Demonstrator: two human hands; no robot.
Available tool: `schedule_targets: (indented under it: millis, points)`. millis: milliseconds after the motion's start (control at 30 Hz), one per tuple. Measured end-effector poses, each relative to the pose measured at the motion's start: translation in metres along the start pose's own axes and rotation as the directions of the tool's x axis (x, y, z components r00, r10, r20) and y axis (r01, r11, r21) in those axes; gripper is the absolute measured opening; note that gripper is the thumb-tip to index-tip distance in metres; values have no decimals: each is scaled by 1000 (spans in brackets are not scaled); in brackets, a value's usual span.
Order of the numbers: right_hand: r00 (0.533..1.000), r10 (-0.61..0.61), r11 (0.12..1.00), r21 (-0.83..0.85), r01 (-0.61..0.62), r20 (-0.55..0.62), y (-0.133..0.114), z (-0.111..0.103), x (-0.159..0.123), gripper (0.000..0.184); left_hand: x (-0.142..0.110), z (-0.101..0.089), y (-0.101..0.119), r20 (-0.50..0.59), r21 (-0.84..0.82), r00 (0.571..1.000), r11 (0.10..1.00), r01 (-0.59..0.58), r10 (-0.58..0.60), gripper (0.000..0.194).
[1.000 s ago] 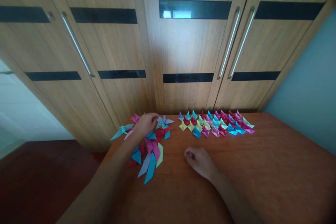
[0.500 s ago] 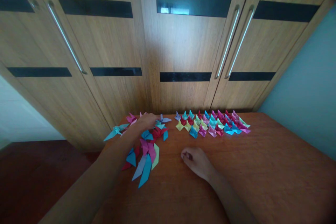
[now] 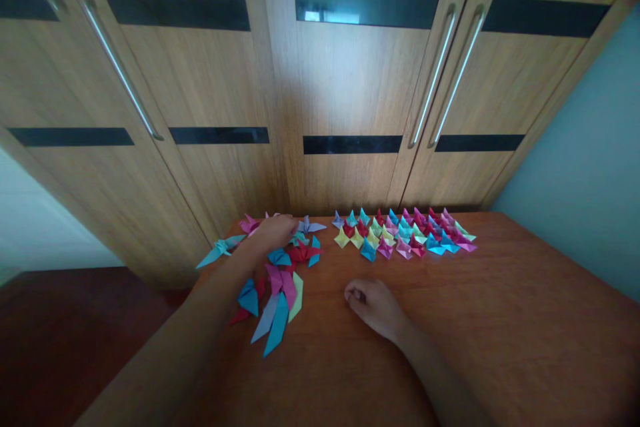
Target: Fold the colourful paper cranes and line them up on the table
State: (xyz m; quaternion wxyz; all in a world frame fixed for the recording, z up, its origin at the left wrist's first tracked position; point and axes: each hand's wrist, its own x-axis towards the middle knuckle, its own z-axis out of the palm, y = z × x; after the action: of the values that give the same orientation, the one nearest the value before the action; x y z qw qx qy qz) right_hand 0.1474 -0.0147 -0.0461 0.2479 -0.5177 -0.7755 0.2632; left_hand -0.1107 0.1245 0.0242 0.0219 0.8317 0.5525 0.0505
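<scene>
My left hand (image 3: 274,233) reaches over the far part of a loose pile of colourful folded-paper cranes, its fingers curled down beside a teal crane (image 3: 300,238). The hand hides its fingertips and whatever may be between them. Just in front of it lie a red crane (image 3: 301,253) and a blue crane (image 3: 279,257). Nearer to me, flattened pink paper (image 3: 283,283) and a long blue piece (image 3: 277,327) fan out under my left forearm. My right hand (image 3: 375,307) rests on the table in a loose fist with nothing visible in it.
Several small standing folded-paper pieces (image 3: 403,231) are set in close rows along the back of the brown table (image 3: 480,347). Behind the table rises a wooden wardrobe (image 3: 350,93) with metal handles. A pale blue wall (image 3: 575,160) is at the right.
The view has shifted slightly. My left hand stays over the pile's far part, moving only a little; a blue wing beside the red crane now stands higher. My right hand keeps its place.
</scene>
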Motion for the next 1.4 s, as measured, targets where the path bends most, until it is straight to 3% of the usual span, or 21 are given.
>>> schedule_targets:
  millis: [200,267,367,500,600,700,833,933,1100,1233,1400]
  points:
    - [1000,19,998,55,-18,-6,0,0,0,18,-24,-32,8,-174,7,985,1000,-1,3,17]
    - [999,28,989,146,-25,-19,0,0,1,18,-36,-35,20,-276,-105,961,992,-69,37,18]
    - [995,42,930,368,-5,-92,0,-3,3,22,-58,-26,48,-383,-355,922,912,-204,57,17]
    - [971,102,817,575,41,-214,0,-9,4,30,-88,4,87,-314,-560,949,802,-210,30,14]
    - [975,86,830,556,44,-206,2,-9,4,30,-103,27,109,-269,-659,963,727,-193,12,14]
    - [989,57,870,493,17,-135,5,-6,4,27,-111,42,119,-290,-698,956,691,-188,-33,15]
    - [995,34,888,459,15,-98,7,-1,3,26,-113,53,122,-296,-738,946,660,-141,-129,15]
    - [996,21,889,457,22,-89,6,-1,3,27,-112,59,122,-223,-808,957,585,-74,-187,17]
    - [997,16,869,494,25,-78,9,-4,4,35,-111,66,120,-86,-920,979,392,-8,-182,18]
    - [992,48,851,525,19,-114,13,-8,5,36,-112,62,119,-40,-966,990,259,-3,-138,19]
    - [980,118,813,582,-3,-160,15,-9,7,33,-115,58,120,-22,-971,998,240,-9,-52,19]
